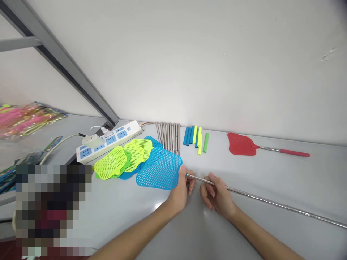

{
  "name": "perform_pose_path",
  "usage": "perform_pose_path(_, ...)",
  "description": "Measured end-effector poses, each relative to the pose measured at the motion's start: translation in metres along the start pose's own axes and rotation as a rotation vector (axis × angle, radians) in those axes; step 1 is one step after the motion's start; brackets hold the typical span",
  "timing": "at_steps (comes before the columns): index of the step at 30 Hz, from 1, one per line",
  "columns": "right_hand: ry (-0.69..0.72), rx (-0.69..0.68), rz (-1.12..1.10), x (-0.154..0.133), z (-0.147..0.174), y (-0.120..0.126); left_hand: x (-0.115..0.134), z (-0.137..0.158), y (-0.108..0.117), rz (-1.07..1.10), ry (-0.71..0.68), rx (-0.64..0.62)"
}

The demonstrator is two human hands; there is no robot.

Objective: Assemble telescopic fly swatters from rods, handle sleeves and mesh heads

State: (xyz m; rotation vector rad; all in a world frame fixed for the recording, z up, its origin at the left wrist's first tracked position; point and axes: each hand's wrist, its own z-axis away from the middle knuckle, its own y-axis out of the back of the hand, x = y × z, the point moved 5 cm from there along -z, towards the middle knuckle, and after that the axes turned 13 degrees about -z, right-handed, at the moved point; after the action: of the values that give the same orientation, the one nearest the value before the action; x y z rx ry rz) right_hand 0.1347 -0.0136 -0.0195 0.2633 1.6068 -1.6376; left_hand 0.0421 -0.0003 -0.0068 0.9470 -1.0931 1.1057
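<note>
- Well left of the white power strip (132, 129), clear packets with pink and yellow contents (29, 117) lie on the grey surface.
- On the power strip itself, a white adapter (93, 141) and a smaller white plug (107, 131) sit in the sockets.
- Just in front of the power strip, yellow fly-swatter heads (111, 163) overlap green and blue ones.
- Right of that pile and nearer the person than the power strip, a blue fly-swatter head (158, 171) is held by its neck in the left hand (182, 184), thumb pressed on top and fingers curled under.
- Just right of the power strip, metal rods (170, 135) lie side by side in a row.
- Farther right of the power strip, blue, yellow and green tubes (195, 137) lie grouped near the wall.
- Nearer the person and right of the power strip, the right hand (218, 193) grips an extended telescopic rod (260, 198) between thumb and fingers, the lower fingers loosely bent; the rod's thin end reaches the left hand, which hides any joint with the blue head.
- Farthest right of the power strip, a red fly swatter (242, 144) lies flat.
</note>
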Motion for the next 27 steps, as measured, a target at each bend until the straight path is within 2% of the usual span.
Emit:
perform_pose_path(8, 0.014, 0.028, 0.010, 0.000, -0.002, 0.002, 0.002, -0.001, 0.000, -0.008, 0.016, 0.016)
perform_pose_path(14, 0.076, 0.088, -0.002, -0.002, -0.003, 0.007, 0.003, -0.002, 0.008, 0.056, 0.032, 0.143)
perform_pose_path(21, 0.237, 0.214, -0.196, -0.015, 0.000, 0.013, 0.015, -0.009, 0.044, 0.223, -0.071, 0.414)
perform_pose_path(24, 0.292, 0.258, -0.221, -0.021, 0.001, 0.015, 0.022, -0.015, 0.058, 0.325, -0.086, 0.463)
perform_pose_path(27, 0.232, 0.249, -0.204, -0.018, -0.002, 0.016, 0.024, -0.019, 0.066, 0.340, -0.068, 0.476)
